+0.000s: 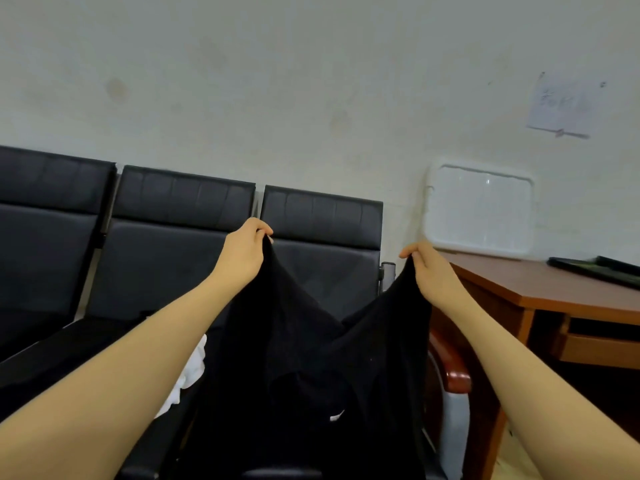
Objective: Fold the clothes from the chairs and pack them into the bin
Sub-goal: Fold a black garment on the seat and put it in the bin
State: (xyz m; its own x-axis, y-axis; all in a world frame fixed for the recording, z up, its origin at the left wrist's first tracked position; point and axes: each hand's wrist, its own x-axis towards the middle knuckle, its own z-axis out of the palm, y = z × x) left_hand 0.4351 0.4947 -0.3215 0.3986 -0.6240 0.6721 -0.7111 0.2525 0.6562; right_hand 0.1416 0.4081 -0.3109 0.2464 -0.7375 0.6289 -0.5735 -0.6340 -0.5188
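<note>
While both arms reach forward, the left hand (242, 251) and the right hand (431, 271) each pinch an upper edge of one black garment (301, 358), holding it up in front of the chairs (180, 216); the cloth sags in a V between the two pinches and hangs down toward 6 o'clock. A small white mark shows low on the fabric; what kind of garment it is cannot be told.

Progress, as judged from this view: the garment is lifted and spread but no fold is yet made, and the bin is not in view, so nothing can be counted as packed. One white garment (187, 372) lies crumpled on a seat at about 8 o'clock of the black one, apparently waiting its turn.

Counts: two hands, both gripping cloth; one black garment held; one white garment visible on the seat; three black chair backs in a row, from 9 o'clock to centre. At 3 o'clock stands one wooden desk (540, 289), bearing one white tray (479, 209) propped against the wall and one dark flat object (595, 268) at its far right.
</note>
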